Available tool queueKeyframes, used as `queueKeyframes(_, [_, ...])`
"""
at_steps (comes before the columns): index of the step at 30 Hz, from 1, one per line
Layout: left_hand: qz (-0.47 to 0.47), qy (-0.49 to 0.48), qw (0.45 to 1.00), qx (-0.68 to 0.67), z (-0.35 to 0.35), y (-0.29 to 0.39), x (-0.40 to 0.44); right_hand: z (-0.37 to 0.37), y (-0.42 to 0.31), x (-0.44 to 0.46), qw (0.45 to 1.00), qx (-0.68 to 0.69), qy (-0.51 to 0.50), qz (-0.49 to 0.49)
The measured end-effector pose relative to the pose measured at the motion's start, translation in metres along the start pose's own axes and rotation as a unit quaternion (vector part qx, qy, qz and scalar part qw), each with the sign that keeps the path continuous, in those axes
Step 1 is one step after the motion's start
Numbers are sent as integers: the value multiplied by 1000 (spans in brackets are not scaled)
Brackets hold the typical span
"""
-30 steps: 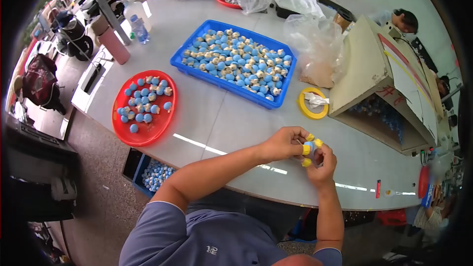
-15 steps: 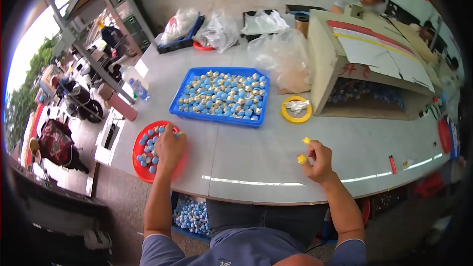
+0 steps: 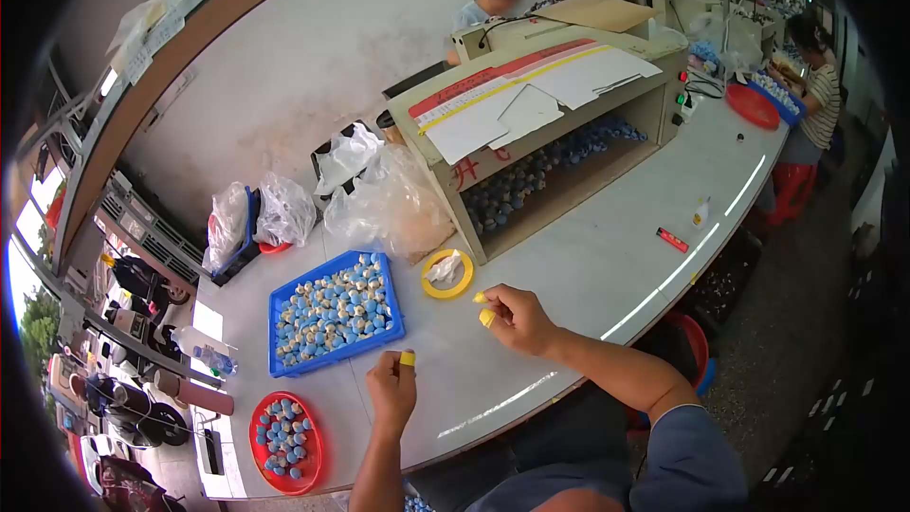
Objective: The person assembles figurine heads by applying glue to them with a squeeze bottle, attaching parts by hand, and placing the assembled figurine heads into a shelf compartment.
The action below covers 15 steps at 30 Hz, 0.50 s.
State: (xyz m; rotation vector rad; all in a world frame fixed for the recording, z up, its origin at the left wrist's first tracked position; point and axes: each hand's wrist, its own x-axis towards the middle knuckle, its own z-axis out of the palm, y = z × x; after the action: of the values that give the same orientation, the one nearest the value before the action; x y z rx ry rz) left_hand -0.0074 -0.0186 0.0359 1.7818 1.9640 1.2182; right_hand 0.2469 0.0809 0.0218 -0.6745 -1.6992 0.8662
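My left hand point(image 3: 391, 391) is above the table just below the blue tray point(image 3: 275, 330), its fingers closed and yellow tape on one fingertip; what it may hold is hidden. To the right, my right hand point(image 3: 519, 320) is raised over the table with thumb and forefinger, both yellow-taped, bent toward each other. No item is clear between them. Small blue-and-cream pieces point(image 3: 332, 311) fill the blue tray. More such pieces lie in the red plate point(image 3: 316, 455) at the lower left. A yellow ring point(image 3: 464, 286) with crumpled white paper lies above my right hand.
A beige open-fronted box point(image 3: 569, 85) with blue pieces inside stands behind the ring. Plastic bags point(image 3: 393, 204) lie left of it. A pink bottle point(image 3: 204, 396) is at the left edge, a red lighter point(image 3: 672, 240) at right. Several people work beyond.
The view has turned to the right. My left hand has left the red plate and come nearer my right hand, which stays raised. Earlier, both hands were together around a small blue piece.
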Motion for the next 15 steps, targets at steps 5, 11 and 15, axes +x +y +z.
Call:
queueKeyframes(5, [-135, -128, 937, -296, 79, 18, 11, -51, 8, 21, 989, -142, 34, 34])
queueKeyframes(11, [-135, -159, 915, -345, 93, 1, 9, -157, 115, 71, 893, -428, 111, 86])
queueKeyframes(15, [-124, -169, 923, -322, 92, 3, 13, -219, 164, 126, 824, -519, 144, 173])
